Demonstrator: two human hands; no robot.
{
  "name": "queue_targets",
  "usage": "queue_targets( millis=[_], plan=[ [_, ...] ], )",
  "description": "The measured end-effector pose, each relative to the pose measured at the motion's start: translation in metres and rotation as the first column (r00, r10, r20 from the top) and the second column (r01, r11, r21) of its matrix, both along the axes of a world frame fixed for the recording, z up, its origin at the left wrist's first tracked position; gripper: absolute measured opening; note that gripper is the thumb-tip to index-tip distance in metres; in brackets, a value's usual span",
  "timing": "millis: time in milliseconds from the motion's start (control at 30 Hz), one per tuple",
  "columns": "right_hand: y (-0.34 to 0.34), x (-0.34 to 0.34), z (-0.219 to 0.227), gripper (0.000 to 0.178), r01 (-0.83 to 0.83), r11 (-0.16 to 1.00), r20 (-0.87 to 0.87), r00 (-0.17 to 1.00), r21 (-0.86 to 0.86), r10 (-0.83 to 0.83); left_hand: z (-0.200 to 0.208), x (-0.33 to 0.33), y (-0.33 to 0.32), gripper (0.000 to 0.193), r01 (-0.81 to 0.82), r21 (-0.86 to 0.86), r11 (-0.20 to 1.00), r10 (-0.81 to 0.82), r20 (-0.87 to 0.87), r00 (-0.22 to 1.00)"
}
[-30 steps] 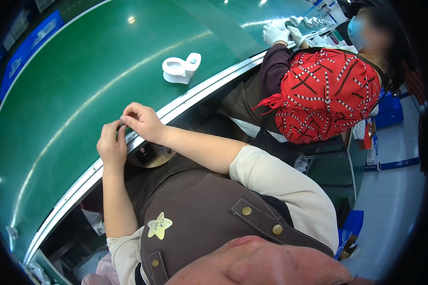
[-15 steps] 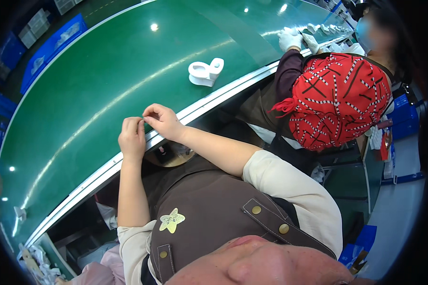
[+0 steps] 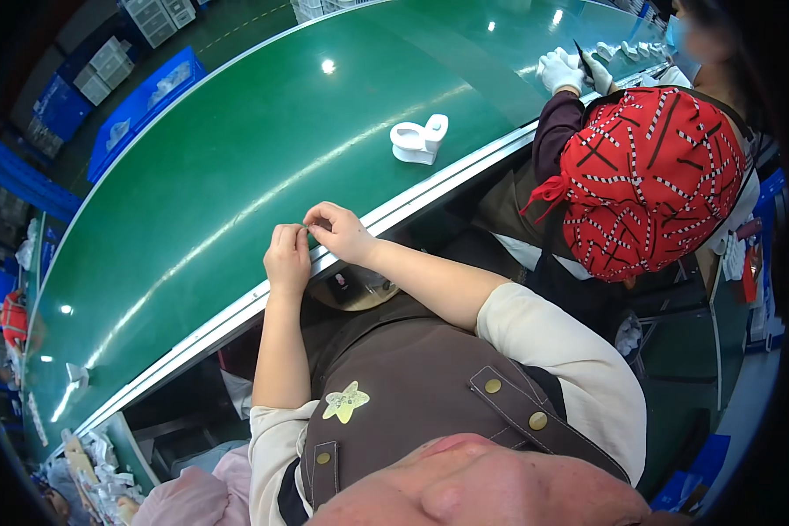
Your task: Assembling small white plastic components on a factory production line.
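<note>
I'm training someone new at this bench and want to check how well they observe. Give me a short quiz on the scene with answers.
1. Multiple choice: what shape is the pale yellow patch on the brown apron?
A) circle
B) star
C) heart

2. True or false: the person's left hand and right hand are both gloved.

3. Fill in: the white toilet-shaped piece on the green work surface stands further to the picture's ____ than both of the person's hands.

Key:
1. B
2. False; both are bare.
3. right
</note>
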State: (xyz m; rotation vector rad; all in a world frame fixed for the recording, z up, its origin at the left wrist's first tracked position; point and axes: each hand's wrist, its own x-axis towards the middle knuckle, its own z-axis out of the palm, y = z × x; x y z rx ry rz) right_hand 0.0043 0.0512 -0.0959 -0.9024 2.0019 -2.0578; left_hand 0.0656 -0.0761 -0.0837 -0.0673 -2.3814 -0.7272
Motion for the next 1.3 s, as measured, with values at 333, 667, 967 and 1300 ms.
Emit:
queue_targets(
  millis=[333, 667, 967, 1300],
  plan=[
    [-0.02, -0.01, -0.031, 0.018, -0.051, 0.965, 0.099, 0.992, -0.255, 0.079, -0.004, 0.005, -0.006, 0.024, 0.021, -0.012, 1.0, -0.019, 0.185, 0.983],
    [-0.015, -0.014, -0.029, 0.02, -0.145, 0.973, 0.113, 0.98, -0.179, 0.167, -0.007, 0.009, -0.01, 0.013, -0.009, -0.099, 0.995, 0.014, 0.049, 0.999],
    [-0.014, -0.012, -0.023, 0.024, -0.133, 0.985, 0.028, 0.99, -0.111, 0.137, -0.007, 0.006, -0.009, 0.014, -0.015, 0.065, 0.998, 0.013, 0.032, 0.999],
    [-0.015, -0.013, -0.028, 0.025, -0.128, 0.989, -0.081, 0.989, -0.074, 0.122, -0.004, 0.007, -0.016, 0.023, 0.012, 0.246, 0.969, -0.019, 0.027, 0.999]
  ],
)
